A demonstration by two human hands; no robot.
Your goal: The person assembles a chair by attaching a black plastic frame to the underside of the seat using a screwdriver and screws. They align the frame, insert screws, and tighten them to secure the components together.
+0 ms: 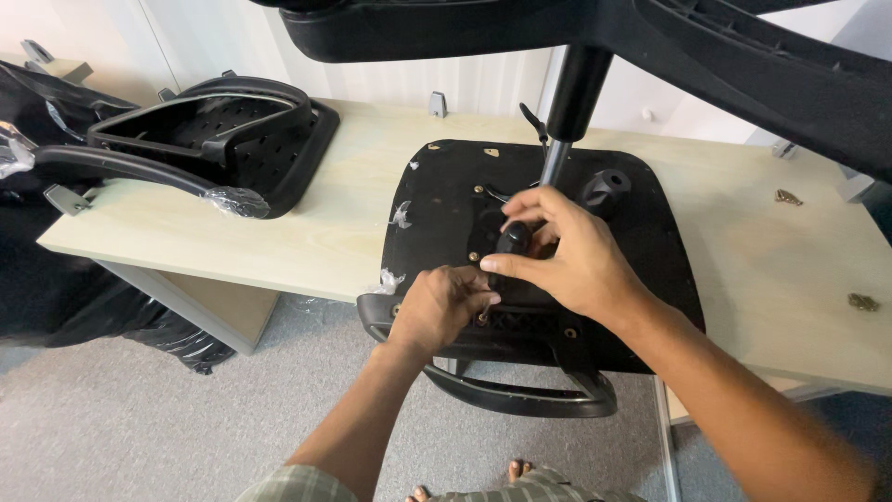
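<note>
An upturned black chair seat (pixel 437 200) lies on a pale wooden table (pixel 762 251), its underside facing up. A gas-lift column (pixel 569 112) rises from its middle to a black star base (pixel 743 65) overhead. My right hand (pixel 567 256) grips a black knob (pixel 513 238) on the mechanism plate. My left hand (pixel 441 307) is closed against the plate's near edge just below, fingertips pinching something too small to identify. A black armrest loop (pixel 520 395) hangs off the seat's front edge.
A second black chair part with curved armrests (pixel 214 139) lies at the table's left, partly in plastic wrap. Small metal fittings (pixel 864 302) sit at the right. Black plastic bags (pixel 139 325) are on the grey carpet. My toes (pixel 518 469) show below.
</note>
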